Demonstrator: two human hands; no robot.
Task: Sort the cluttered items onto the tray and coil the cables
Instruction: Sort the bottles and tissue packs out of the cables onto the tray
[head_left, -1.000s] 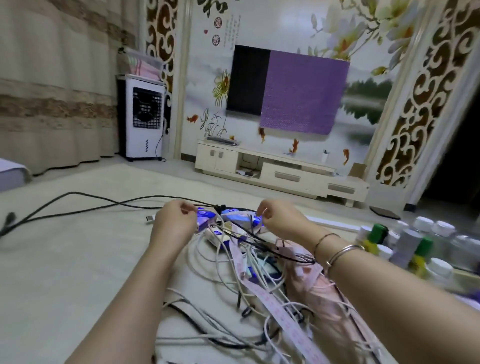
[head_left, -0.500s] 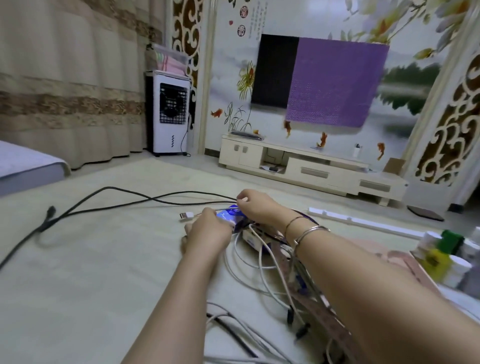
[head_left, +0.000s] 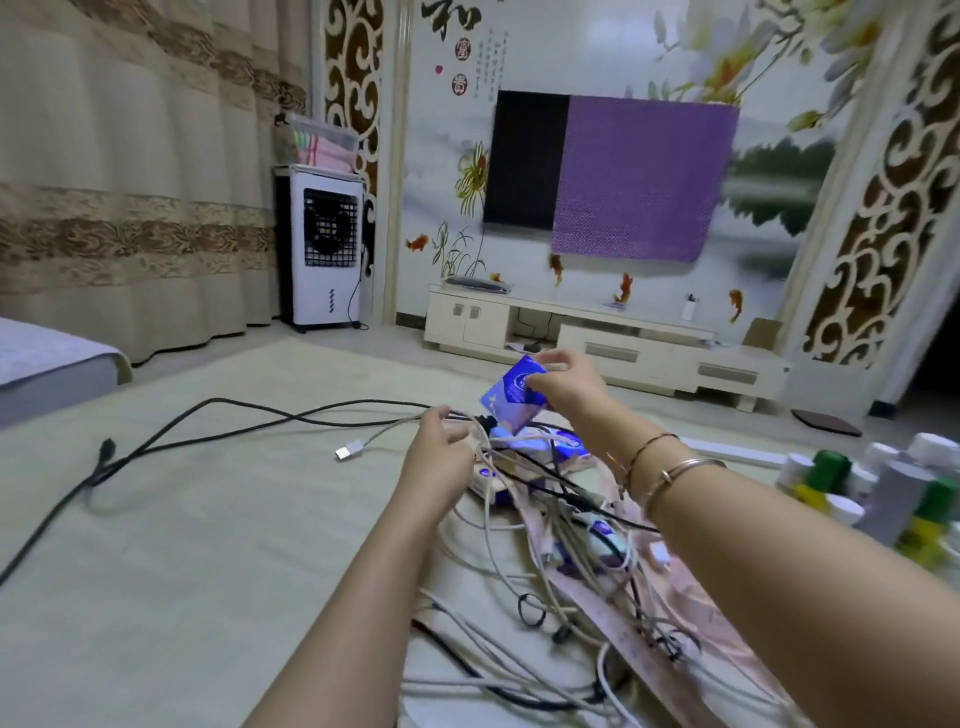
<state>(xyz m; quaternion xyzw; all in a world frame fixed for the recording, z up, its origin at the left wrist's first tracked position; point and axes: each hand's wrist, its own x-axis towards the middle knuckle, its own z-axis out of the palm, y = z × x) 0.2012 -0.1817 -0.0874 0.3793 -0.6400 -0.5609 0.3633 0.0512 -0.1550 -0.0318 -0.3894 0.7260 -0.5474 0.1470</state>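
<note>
Pinching blue packet (head_left: 514, 397), right hand (head_left: 563, 382)

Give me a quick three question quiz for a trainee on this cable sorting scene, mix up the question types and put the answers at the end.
1. True or false: the right hand holds a blue packet lifted above the cable tangle.
2. Multiple choice: the left hand is at
A. the green-capped bottles
B. the pale cable with the silver USB plug
C. the white air cooler
3. Fill in: the long black cable trails away to the person's ____ side.

Key
1. True.
2. B; its fingers are on that cable, though how firmly they grip is not clear.
3. Left.
</note>
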